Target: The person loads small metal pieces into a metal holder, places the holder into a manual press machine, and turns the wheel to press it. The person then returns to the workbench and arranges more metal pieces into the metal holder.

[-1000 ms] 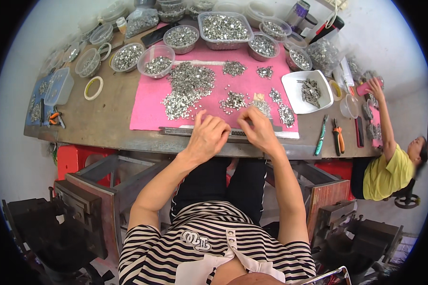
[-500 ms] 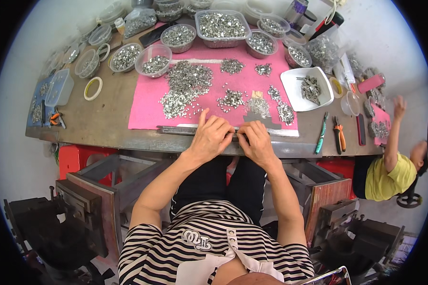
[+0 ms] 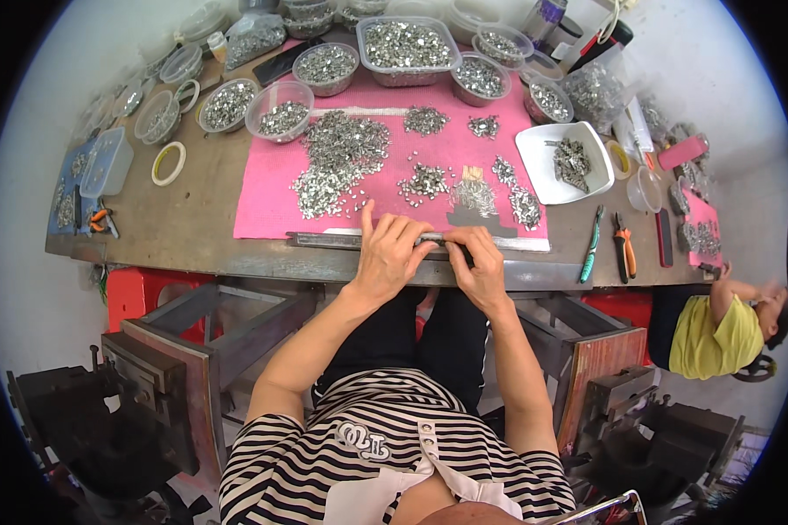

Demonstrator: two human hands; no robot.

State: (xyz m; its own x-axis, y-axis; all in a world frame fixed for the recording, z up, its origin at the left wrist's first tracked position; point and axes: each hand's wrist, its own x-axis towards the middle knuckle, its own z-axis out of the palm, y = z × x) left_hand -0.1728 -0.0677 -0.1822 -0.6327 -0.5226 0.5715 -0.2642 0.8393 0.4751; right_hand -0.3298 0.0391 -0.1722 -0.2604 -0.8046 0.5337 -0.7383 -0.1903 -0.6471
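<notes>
My left hand [image 3: 385,254] is pinched at the front edge of the pink mat, its index finger raised off the grip. My right hand [image 3: 477,265] pinches just beside it. Between the fingertips shows a short silvery metal piece [image 3: 430,238]; its exact kind is too small to tell. A dark sliver shows under my right fingers, mostly hidden. A long flat grey metal bar [image 3: 324,240] lies along the mat's edge, reaching to my left hand. Beyond the hands lie a neat patch of silvery pins [image 3: 475,197] and loose heaps of small metal parts [image 3: 346,140].
Tubs of metal parts [image 3: 409,77] line the back of the pink mat [image 3: 267,197]. At right are a white tray [image 3: 534,162], green-handled tool [image 3: 591,249], orange-handled pliers [image 3: 624,249] and a person in yellow [image 3: 718,337]. A tape roll [image 3: 168,164] lies left.
Both hands have shifted slightly, the right turning so that the silvery piece between the fingertips shows more. At right, the other person's raised arm has come down toward the table edge.
</notes>
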